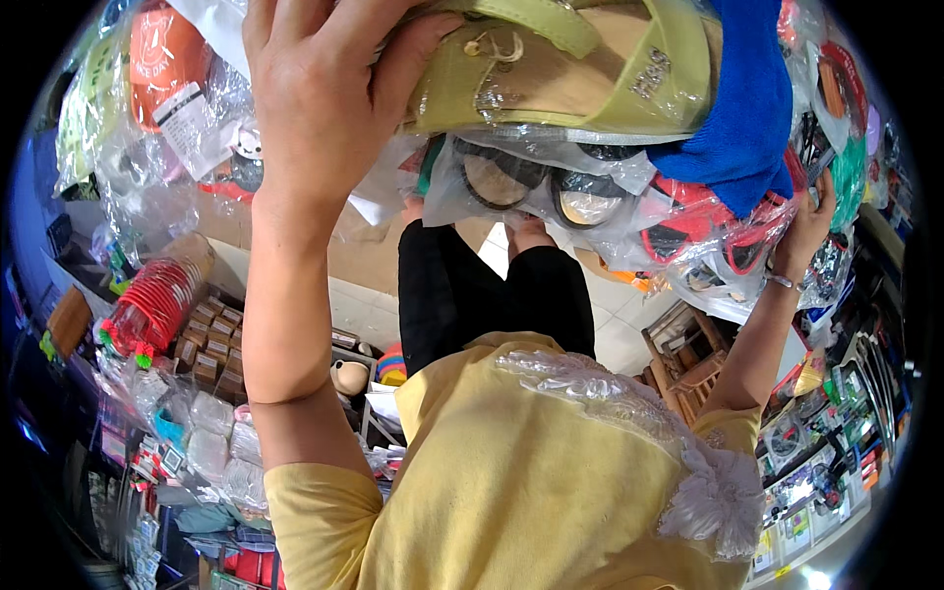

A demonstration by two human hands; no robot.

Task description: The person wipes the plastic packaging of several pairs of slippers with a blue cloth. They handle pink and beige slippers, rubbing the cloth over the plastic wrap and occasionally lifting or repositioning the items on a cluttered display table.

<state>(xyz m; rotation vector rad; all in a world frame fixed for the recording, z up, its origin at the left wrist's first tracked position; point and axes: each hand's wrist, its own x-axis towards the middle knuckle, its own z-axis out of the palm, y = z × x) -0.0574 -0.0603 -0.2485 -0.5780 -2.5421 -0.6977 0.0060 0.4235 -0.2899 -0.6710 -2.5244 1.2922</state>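
Observation:
My left hand (317, 88) reaches up at the top, its thumb lying against the heel end of a light green sandal (612, 103) in clear plastic. The fingertips are cut off by the rim, so its grip is hidden. A blue cloth (745, 110) hangs over the sandal's right end. Below lie bagged black-and-tan sandals (501, 173) and bagged red-and-black footwear (686, 214). At the right, my right hand (815, 210) touches the edge of the plastic-wrapped goods, beside a green item (848, 184) in plastic. Whether its fingers close on anything is unclear.
An orange item (166, 55) in plastic lies at upper left. Lower left are stacked red items (158, 299), small brown boxes (210, 346) and plastic-wrapped packs (214, 435). A wooden chair (686, 354) stands on the tiled floor (616, 339), with crowded shelves (811, 472) at lower right.

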